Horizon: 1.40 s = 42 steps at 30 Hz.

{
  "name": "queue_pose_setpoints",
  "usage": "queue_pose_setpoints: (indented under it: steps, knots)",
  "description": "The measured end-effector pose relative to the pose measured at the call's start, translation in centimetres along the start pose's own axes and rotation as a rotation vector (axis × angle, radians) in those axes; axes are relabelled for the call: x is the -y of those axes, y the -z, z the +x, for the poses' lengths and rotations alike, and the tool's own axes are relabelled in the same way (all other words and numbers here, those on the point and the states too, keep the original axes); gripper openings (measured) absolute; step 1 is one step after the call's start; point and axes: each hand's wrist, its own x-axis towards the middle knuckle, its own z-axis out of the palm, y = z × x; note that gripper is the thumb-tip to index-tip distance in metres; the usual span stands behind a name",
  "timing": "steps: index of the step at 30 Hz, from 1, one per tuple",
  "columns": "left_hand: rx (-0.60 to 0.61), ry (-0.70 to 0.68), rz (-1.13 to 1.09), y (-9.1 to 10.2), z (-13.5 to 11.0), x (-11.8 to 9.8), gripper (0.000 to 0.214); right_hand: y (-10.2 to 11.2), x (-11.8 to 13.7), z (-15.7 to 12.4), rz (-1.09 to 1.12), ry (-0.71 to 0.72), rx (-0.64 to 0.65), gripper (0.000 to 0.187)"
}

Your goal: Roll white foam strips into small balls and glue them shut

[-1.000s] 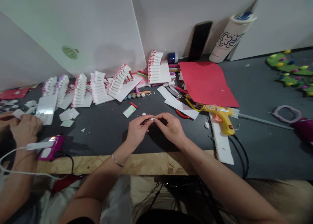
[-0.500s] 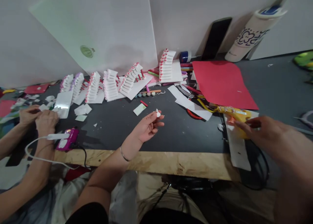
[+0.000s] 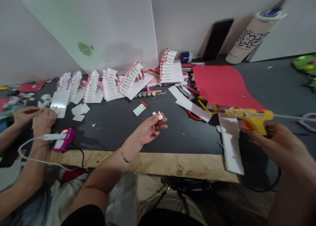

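My left hand (image 3: 149,131) is palm up over the dark table (image 3: 113,127), its fingertips pinched on a small white piece (image 3: 160,115). My right hand (image 3: 276,143) is closed around the handle of a yellow glue gun (image 3: 251,118) and holds it lifted above the table at the right, nozzle pointing left. A white foam strip (image 3: 230,138) lies just under the gun.
A row of white stepped paper models with red tips (image 3: 111,82) stands along the back. A red paper sheet (image 3: 225,86), a phone (image 3: 217,38) and a white bottle (image 3: 251,35) sit at the back right. Another person's hands (image 3: 34,119) work at the left beside a pink glue gun (image 3: 63,142).
My right hand left the small white piece, reached right, closed on the yellow glue gun and lifted it. My left hand kept the piece and turned palm up.
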Motion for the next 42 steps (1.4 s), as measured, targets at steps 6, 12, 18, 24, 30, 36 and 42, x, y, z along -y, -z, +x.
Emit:
queue_pose_setpoints:
  steps: [6, 12, 18, 24, 30, 36, 42]
  knots:
    - [0.002, 0.007, 0.011, -0.2, 0.1, 0.3, 0.014, 1.6, 2.6, -3.0, 0.291, -0.120, 0.085, 0.052]
    - [0.008, -0.003, 0.050, -0.3, 0.0, 0.4, 0.018, 0.5, 4.0, -5.0, 0.570, -0.138, 0.137, 0.042]
    - [0.069, -0.013, 0.075, -0.2, 0.0, 0.7, 0.020, -2.1, 6.3, -5.8, 0.602, -0.114, 0.408, 0.036]
    - [0.159, 0.021, 0.077, -0.4, -0.2, 0.8, 0.020, -4.7, 9.2, -7.1, 0.530, 0.117, 0.597, 0.035]
    - [0.191, 0.023, 0.054, 0.0, 0.1, 1.2, 0.025, -5.9, 10.9, -8.1, 0.392, 0.247, 0.546, 0.029]
    - [0.234, 0.024, 0.044, 0.2, 0.3, 1.5, 0.029, -6.7, 11.4, -8.2, 0.221, 0.396, 0.423, 0.028]
    - [0.213, 0.026, 0.068, 0.2, 0.3, 1.6, 0.024, -7.4, 10.9, -8.4, 0.254, 0.378, 0.397, 0.026]
